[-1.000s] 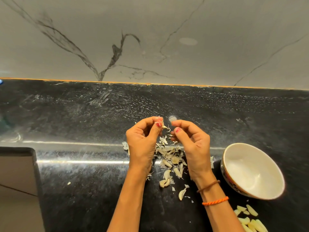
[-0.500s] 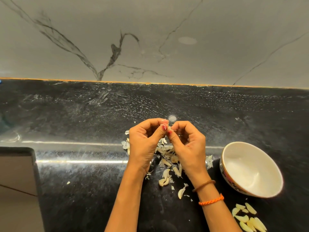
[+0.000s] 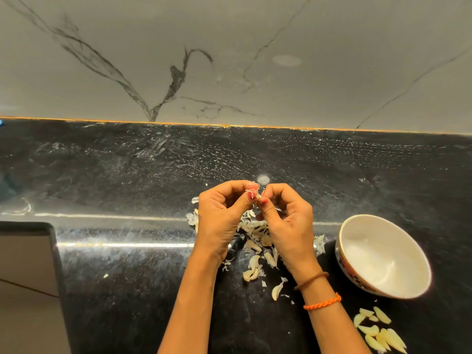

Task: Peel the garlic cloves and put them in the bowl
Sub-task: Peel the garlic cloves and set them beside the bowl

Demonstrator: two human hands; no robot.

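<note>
Pinching a small garlic clove point(image 3: 255, 194) between both thumbs, the left hand point(image 3: 221, 221) and right hand point(image 3: 288, 223) are picking at what is probably light, papery, slippery skin.

Black stone counter point(image 3: 127, 175) w/ white bowl point(image 3: 383, 254), peeled cloves point(image 3: 378, 330), garlic skins & cloves pile point(image 3: 258, 238).

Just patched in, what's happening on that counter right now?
A person is peeling garlic. Both hands, left and right, pinch one small clove between their fingertips above a heap of skins on the black counter. The white bowl to the right looks empty. Peeled cloves lie on the counter in front of it.
</note>
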